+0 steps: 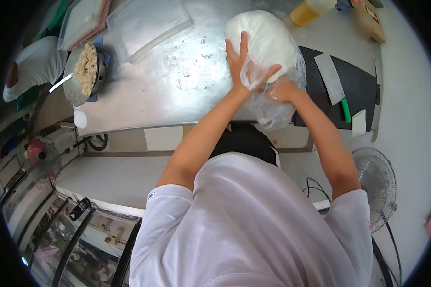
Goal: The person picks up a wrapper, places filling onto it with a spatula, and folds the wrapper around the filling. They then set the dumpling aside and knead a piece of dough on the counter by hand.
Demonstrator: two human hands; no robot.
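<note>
A large rounded mass of white dough [261, 36] sits in a clear plastic bag [268, 112] on the metal table. My left hand [244, 67] lies on the near left side of the dough with its fingers spread, and some of the bag's film covers part of it. Beside it, my right hand [283, 90] is at the near end of the dough, among the loose folds of the bag. Its fingers are hidden by the plastic and the dough, so their grip cannot be made out.
Right of the dough, a green-handled cleaver [330, 79] lies on a black board [364, 88]. A container of yellow liquid [305, 14] stands behind. On the left are a clear plastic lid or tray [148, 24] and a bowl [100, 71] of pale chunks, near another person's sleeve [43, 60].
</note>
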